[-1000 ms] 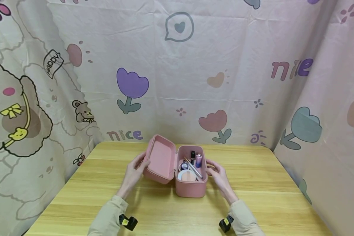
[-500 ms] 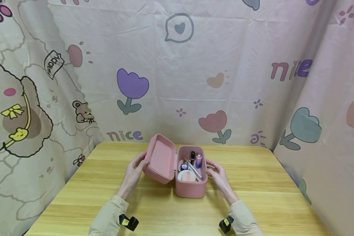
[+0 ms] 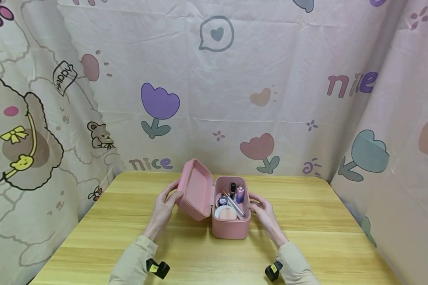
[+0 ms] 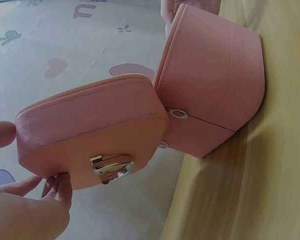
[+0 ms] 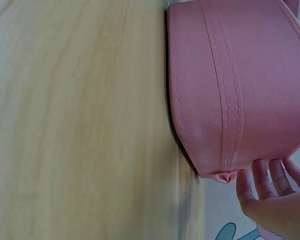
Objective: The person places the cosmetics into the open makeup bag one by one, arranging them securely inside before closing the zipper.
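A pink makeup case (image 3: 230, 229) stands on the wooden table with its lid (image 3: 197, 190) hinged out to the left, held tilted. My left hand (image 3: 163, 204) grips the lid's outer left edge, thumb on one side and fingers under the top; the left wrist view shows the lid's handle (image 4: 115, 170) near those fingertips. At the case's right side, my right hand (image 3: 264, 211) rests its fingertips on the wall, with the thumb near the rim. Inside lie a purple bottle (image 3: 240, 195), a black tube (image 3: 233, 189), a round powder puff (image 3: 227, 213), a dark-lidded jar (image 3: 222, 201) and slim silver sticks (image 3: 237, 206).
The wooden table (image 3: 299, 237) extends to both sides and in front of the case. A printed cloth (image 3: 214, 87) hangs close behind the table and along both sides. Each sleeve carries a small black wrist camera (image 3: 158, 269).
The lid has swung up a little towards upright, and my left hand has moved slightly with it. My right hand and the case body look unmoved.
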`<state>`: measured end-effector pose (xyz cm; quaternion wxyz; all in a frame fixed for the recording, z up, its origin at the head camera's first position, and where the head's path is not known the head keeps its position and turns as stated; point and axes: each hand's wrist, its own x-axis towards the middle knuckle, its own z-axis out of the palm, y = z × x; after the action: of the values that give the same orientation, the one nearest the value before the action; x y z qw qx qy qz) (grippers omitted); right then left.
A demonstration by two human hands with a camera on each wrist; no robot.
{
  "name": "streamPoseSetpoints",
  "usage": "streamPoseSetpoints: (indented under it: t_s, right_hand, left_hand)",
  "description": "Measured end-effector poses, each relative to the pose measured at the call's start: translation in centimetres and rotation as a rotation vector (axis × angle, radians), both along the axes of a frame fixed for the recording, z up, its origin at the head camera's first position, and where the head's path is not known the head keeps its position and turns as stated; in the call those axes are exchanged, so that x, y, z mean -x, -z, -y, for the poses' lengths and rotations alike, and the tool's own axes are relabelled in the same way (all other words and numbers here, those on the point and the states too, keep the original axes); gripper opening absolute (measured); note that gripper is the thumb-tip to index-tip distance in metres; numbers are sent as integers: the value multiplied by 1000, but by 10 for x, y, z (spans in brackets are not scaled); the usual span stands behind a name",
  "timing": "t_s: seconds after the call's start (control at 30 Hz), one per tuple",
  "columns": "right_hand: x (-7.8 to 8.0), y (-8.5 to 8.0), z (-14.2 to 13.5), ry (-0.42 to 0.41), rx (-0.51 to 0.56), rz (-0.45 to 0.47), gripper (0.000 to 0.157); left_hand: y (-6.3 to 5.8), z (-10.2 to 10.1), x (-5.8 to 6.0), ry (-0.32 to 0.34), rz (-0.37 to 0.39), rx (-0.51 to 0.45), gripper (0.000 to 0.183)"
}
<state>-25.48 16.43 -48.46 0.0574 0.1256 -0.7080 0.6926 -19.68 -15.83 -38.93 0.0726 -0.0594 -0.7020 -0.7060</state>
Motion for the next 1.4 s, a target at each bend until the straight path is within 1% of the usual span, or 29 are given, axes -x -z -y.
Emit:
streamPoseSetpoints:
  t_s: [0.03,0.07,0.1,0.17,0.23,0.4,0.5,0.57,0.63,0.7,0.77,0.9,1.07,1.23,1.4]
  right_hand:
    - [-4,-5,2,-2,2,-16,47]
    - [-2,-2,1,2,-3,-17,48]
    - [-4,-3,2,-13,11,-38,47]
    - [-11,-13,5,3,5,-22,47]
    - [-13,-16,6,14,-5,-8,47]
    - [-12,-16,7,18,0,0,47]
    - [-13,-20,7,18,4,46,46]
    - [-24,-38,13,58,-25,142,46]
    - [-28,-47,14,52,-27,182,46]
    - [-33,-54,16,48,-32,202,47]
    - [-37,-59,17,49,-33,200,47]
    - [-38,-60,17,51,-38,199,48]
    - [-30,-51,14,45,-28,206,48]
    - [-22,-39,11,50,-5,201,46]
    - [-20,-36,11,61,-4,186,45]
  left_hand:
    - [0,-1,0,-1,-4,4,51]
    - [-1,-2,-1,1,-6,4,51]
    - [-1,-2,-1,1,-11,4,51]
    - [-2,-4,-1,6,-21,1,51]
    - [-2,-5,-1,12,-34,-3,51]
    - [-4,-10,0,31,-63,-28,51]
    - [-6,-14,0,47,-87,-46,50]
    - [-6,-16,1,69,-109,-62,50]
    - [-7,-18,2,92,-130,-72,49]
    - [-7,-20,3,114,-139,-84,50]
    - [-7,-22,3,124,-145,-89,51]
    - [-9,-27,4,139,-155,-108,52]
    - [-11,-32,5,157,-162,-122,53]
    - [-13,-37,5,148,-165,-74,53]
    - [-14,-43,6,148,-199,-27,52]
